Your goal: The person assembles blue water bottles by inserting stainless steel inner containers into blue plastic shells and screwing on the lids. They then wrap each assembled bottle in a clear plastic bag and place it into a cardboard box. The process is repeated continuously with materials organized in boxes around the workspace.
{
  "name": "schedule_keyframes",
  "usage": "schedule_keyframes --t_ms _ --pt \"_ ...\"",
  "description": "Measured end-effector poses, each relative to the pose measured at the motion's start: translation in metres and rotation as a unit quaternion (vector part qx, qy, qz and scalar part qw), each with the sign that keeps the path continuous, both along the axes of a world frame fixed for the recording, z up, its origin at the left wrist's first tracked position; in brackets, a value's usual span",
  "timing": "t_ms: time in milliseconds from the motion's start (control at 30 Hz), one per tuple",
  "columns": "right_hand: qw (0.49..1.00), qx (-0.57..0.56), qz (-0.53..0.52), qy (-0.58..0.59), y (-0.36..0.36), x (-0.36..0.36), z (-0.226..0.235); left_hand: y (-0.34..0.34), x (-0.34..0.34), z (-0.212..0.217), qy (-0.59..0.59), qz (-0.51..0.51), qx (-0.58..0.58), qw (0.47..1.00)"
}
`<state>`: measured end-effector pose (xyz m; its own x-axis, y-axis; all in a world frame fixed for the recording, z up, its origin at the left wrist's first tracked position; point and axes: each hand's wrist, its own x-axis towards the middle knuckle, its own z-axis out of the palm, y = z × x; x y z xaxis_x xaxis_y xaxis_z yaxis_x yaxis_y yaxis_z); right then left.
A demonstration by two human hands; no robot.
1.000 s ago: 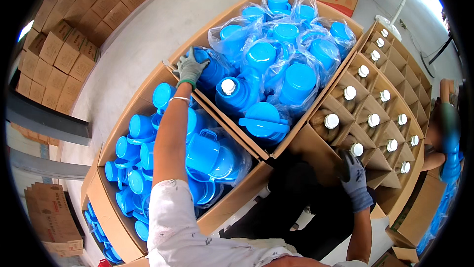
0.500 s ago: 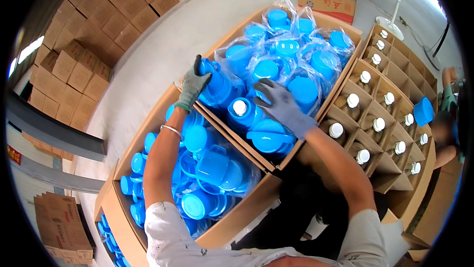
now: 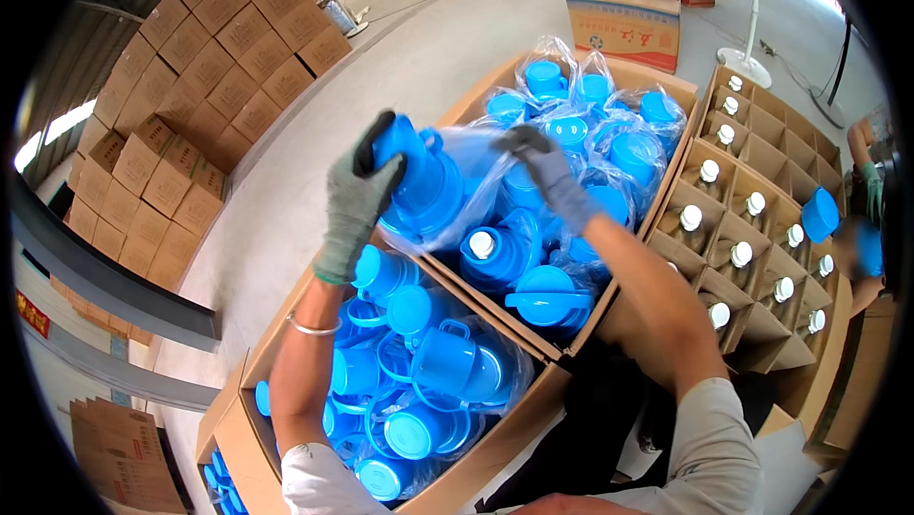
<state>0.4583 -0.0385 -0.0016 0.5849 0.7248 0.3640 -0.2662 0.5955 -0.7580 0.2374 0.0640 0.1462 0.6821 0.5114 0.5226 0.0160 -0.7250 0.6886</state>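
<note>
My left hand point(image 3: 357, 206), in a grey-green glove with dark fingertips, grips a blue thermos flask point(image 3: 421, 187) by its upper part. The flask is tilted above the left edge of the far carton point(image 3: 481, 310). A transparent plastic bag point(image 3: 479, 170) stretches from the flask to my right hand point(image 3: 550, 172), gloved in grey, whose fingers pinch its edge. Below them in the carton stands a blue flask with a white stopper point(image 3: 483, 246). Beside it is another flask topped by a blue cup lid point(image 3: 549, 294). Several bagged blue flasks point(image 3: 632, 155) fill the far side.
A nearer carton point(image 3: 495, 434) holds loose blue cups and handled parts point(image 3: 444, 361). On the right, a divided carton point(image 3: 762, 363) holds white-stoppered bottles point(image 3: 742, 253) and a blue cup point(image 3: 819, 215). Another person's gloved hand point(image 3: 873, 182) shows at the far right. Stacked cartons point(image 3: 214, 68) stand at back left.
My left hand has raised the blue flask out of the carton. My right hand has moved up and away from the white-stoppered flask, drawing the bag taut. The view has shifted slightly.
</note>
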Motion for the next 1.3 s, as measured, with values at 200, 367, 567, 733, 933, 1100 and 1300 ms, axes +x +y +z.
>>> schedule_keyframes --t_ms 200,367,567,733,933,1100,1300 --pt "0.925 -0.077 -0.289 -0.235 -0.166 -0.014 0.134 -0.122 -0.039 0.187 0.021 -0.132 0.005 0.991" --pt "0.704 0.104 -0.328 -0.621 -0.242 -0.086 0.24 -0.157 -0.056 0.235 -0.004 -0.515 -0.046 0.856" --pt "0.824 -0.074 -0.286 -0.484 -0.352 -0.15 0.253 -0.238 -0.016 0.214 -0.061 -0.714 -0.178 0.675" --pt "0.85 -0.2 -0.336 -0.353 -0.434 -0.167 0.165 -0.271 0.024 0.115 -0.031 -0.644 -0.134 0.752" --pt "0.826 -0.224 -0.397 -0.331 -0.462 -0.192 0.085 -0.271 0.069 0.027 0.069 -0.465 -0.199 0.86" --pt "0.614 -0.33 -0.284 -0.658 -0.502 -0.199 0.112 -0.305 0.073 -0.059 0.207 -0.512 -0.479 0.683" --pt "0.955 -0.203 -0.196 -0.092 -0.492 -0.152 0.083 -0.309 0.075 -0.116 0.149 -0.552 -0.508 0.645"
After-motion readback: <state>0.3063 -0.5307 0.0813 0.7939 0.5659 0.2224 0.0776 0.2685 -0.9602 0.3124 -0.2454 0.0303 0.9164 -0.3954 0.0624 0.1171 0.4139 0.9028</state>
